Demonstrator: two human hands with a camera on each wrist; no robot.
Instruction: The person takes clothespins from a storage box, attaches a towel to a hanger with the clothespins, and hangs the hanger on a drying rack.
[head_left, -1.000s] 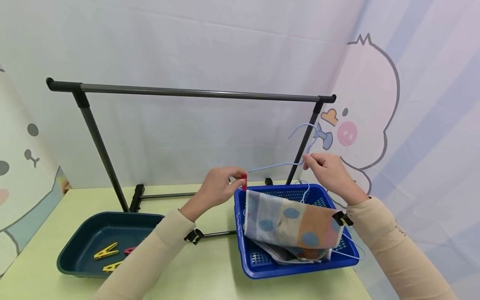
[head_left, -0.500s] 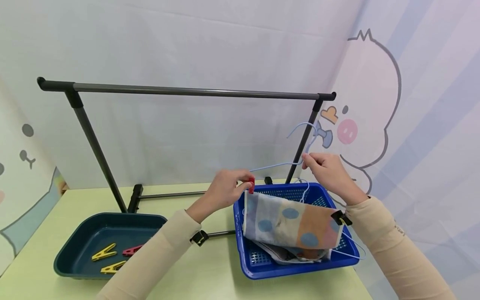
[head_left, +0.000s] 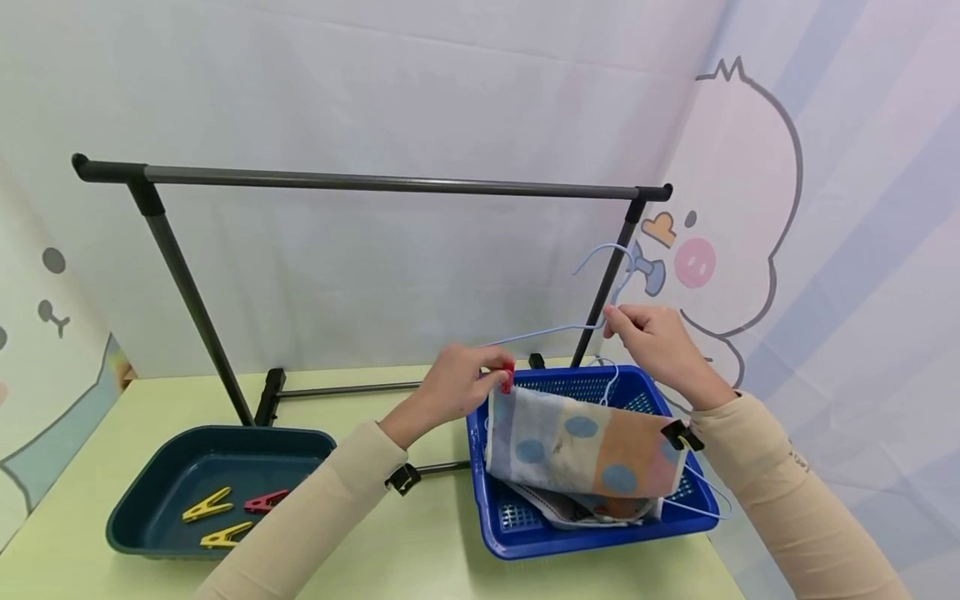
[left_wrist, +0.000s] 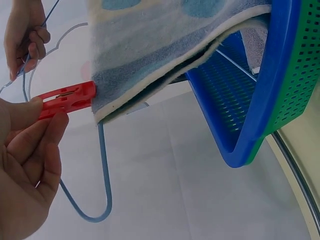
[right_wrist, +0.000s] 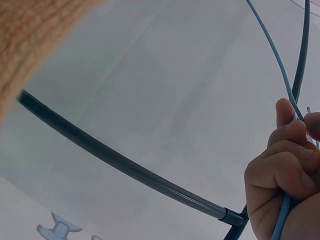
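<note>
My left hand [head_left: 461,383] pinches a red clothespin [left_wrist: 69,98] between thumb and fingers. The clothespin's tip sits at the upper left corner of a folded towel [head_left: 573,437] with coloured stripes and blue dots. My right hand [head_left: 656,346] grips a light blue wire hanger [head_left: 547,332] near the base of its hook. The towel hangs from the hanger, in front of and over a blue basket [head_left: 517,548]. In the left wrist view the hanger's rounded end [left_wrist: 106,200] sticks out past the towel corner. The right wrist view shows curled fingers [right_wrist: 282,170] around the wire.
A black drying rack [head_left: 375,183] stands behind the hands. On the left, a dark green tub [head_left: 127,500] holds yellow clothespins [head_left: 207,505] and a red one [head_left: 266,501]. Another hanger [head_left: 708,492] and more cloth [head_left: 555,506] lie in the basket.
My left hand has moved slightly right and down with the red clothespin, from the towel's corner edge inward along its top. My right hand and the hanger have stayed nearly still.
</note>
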